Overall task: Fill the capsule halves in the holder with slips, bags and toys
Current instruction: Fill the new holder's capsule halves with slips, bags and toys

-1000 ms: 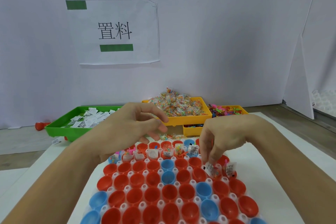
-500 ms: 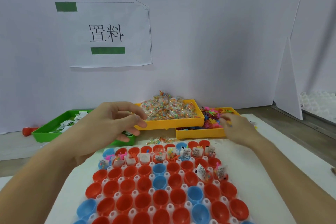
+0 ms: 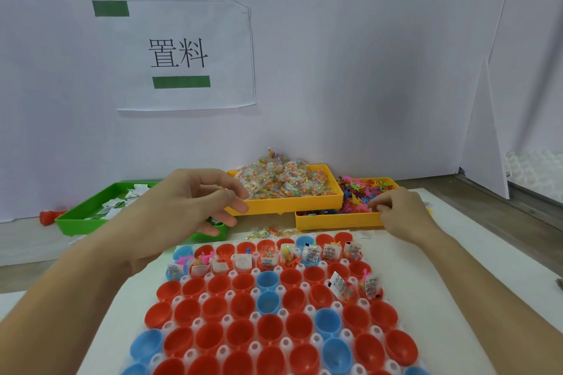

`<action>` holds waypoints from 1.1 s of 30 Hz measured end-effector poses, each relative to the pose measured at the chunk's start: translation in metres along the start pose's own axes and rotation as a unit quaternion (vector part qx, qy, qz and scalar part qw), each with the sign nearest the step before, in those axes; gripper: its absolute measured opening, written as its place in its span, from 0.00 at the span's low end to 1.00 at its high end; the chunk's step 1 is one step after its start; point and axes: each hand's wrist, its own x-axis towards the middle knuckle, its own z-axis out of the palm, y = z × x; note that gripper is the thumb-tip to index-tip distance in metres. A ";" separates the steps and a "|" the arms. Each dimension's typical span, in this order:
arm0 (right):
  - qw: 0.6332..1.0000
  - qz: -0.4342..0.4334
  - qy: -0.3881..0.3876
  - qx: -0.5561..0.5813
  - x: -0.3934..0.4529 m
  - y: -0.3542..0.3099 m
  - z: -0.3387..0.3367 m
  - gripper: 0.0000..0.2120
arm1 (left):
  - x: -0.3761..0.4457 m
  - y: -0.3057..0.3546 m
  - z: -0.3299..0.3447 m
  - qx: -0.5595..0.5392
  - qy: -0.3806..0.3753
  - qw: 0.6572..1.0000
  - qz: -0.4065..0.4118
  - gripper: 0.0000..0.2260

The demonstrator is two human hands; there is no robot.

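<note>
Capsule halves of red and blue plastic [image 3: 240, 304] are sitting open-side up in a white plastic holder with round pegs [image 3: 227, 320] that is lying on a white sheet over the desk [image 3: 457, 298]. The holder's far row and two cups at the right of the next row are carrying folded paper slips with black print [image 3: 313, 253], small clear bags of coloured beads [image 3: 286, 253] and tiny coloured plastic toys [image 3: 202, 259]; the nearer halves are showing bare insides. Beyond the holder's far edge, a green plastic tray of white paper slips [image 3: 91, 219] is sitting to the left, a yellow plastic tray heaped with clear bead bags [image 3: 289, 205] is sitting in the middle, and a lower yellow plastic tray of small coloured toy figures [image 3: 344, 219] is sitting to the right, partly under the middle one. The right hand [image 3: 402, 210] is reaching into the toy tray beyond the holder's far right corner, its fingertips [image 3: 377, 207] curling among the figures; whether it is gripping one cannot be told. The left hand [image 3: 182, 207] is hovering above the holder's far left corner with fingers loosely bent, holding nothing. A white paper sign with black characters and green bars [image 3: 182, 55] is hanging on the wall beyond the trays.
</note>
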 end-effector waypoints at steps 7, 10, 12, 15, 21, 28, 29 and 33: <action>0.998 0.019 0.047 0.036 0.000 0.000 0.000 0.13 | 0.000 0.001 -0.001 -0.002 -0.002 1.000 0.002 0.08; 0.997 0.011 0.061 0.042 0.000 0.000 -0.002 0.11 | 0.000 0.001 0.000 -0.006 -0.001 1.000 0.001 0.08; 0.995 0.008 0.086 0.048 -0.001 0.000 -0.003 0.11 | 0.000 0.001 0.000 -0.007 0.000 1.000 0.002 0.08; 0.991 -0.012 0.119 0.061 -0.002 -0.003 -0.006 0.09 | 0.000 0.001 0.001 -0.008 0.001 1.000 0.007 0.09; 0.964 -0.034 0.140 0.225 -0.004 -0.035 -0.021 0.07 | 0.000 0.002 0.007 -0.021 -0.006 1.000 0.022 0.09; 0.888 -0.158 -0.150 0.405 -0.040 -0.106 -0.042 0.09 | 0.002 0.002 0.028 -0.026 -0.021 0.998 0.051 0.07; 0.883 -0.170 -0.164 0.407 -0.045 -0.114 -0.041 0.10 | 0.001 0.002 0.032 -0.034 -0.019 0.998 0.050 0.05; 0.871 -0.216 -0.198 0.393 -0.061 -0.138 -0.033 0.09 | 0.001 0.000 0.042 -0.005 0.011 0.999 0.051 0.09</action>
